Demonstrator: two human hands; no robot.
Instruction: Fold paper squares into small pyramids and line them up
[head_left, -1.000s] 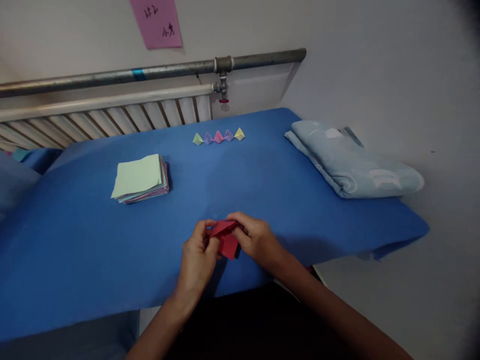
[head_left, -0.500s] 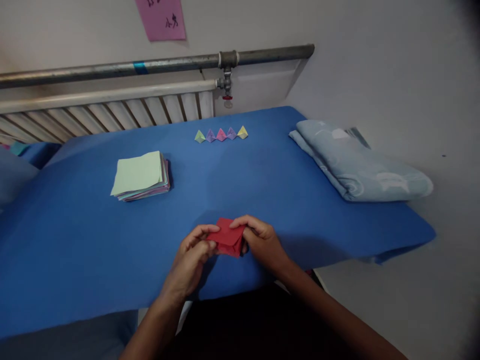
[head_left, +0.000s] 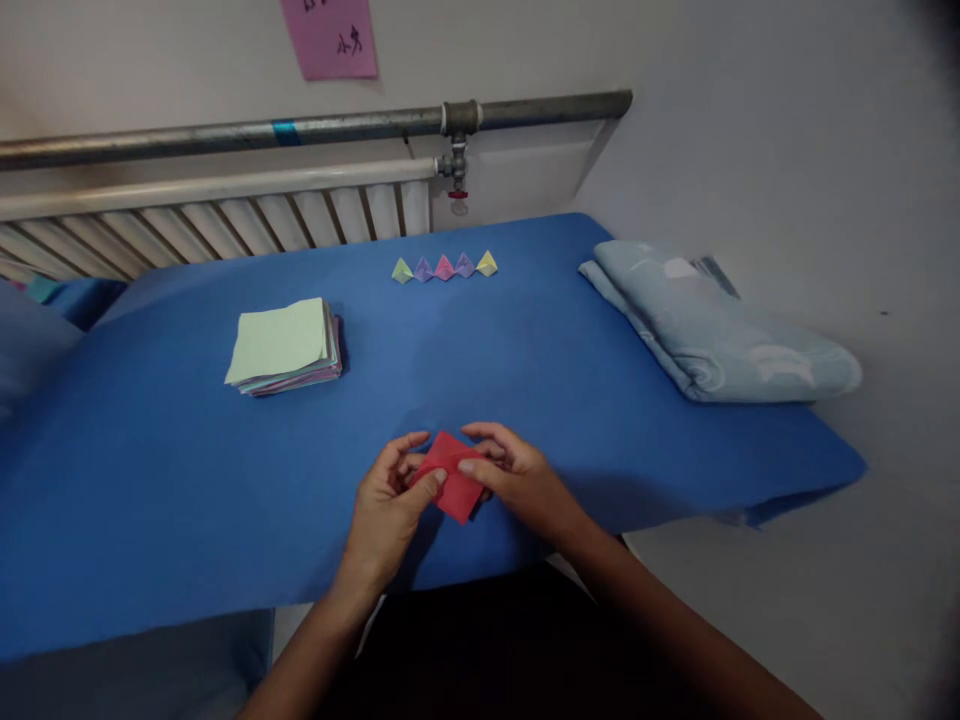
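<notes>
Between my two hands is a piece of folded red paper (head_left: 454,488), diamond-shaped, held just above the blue-covered surface. My left hand (head_left: 390,500) grips its left corner, thumb on top and fingers behind. On the right corner, my right hand (head_left: 521,480) pinches it the same way, its index finger raised off the paper. Both thumbs lie near the middle of the diamond. The paper's underside and some of the fingertips are hidden.
Ahead, a row of several small folded paper pieces (head_left: 444,267) lies on the blue cloth (head_left: 187,480). A stack of coloured paper (head_left: 283,345) sits at the left. On the right is a folded pale-blue blanket (head_left: 712,330). A radiator (head_left: 262,222) and pipe (head_left: 360,122) run along the wall.
The red paper has gone from a loose, partly opened fold to a flat diamond. Both thumbs have moved onto its top face, and my fingers have shifted behind it.
</notes>
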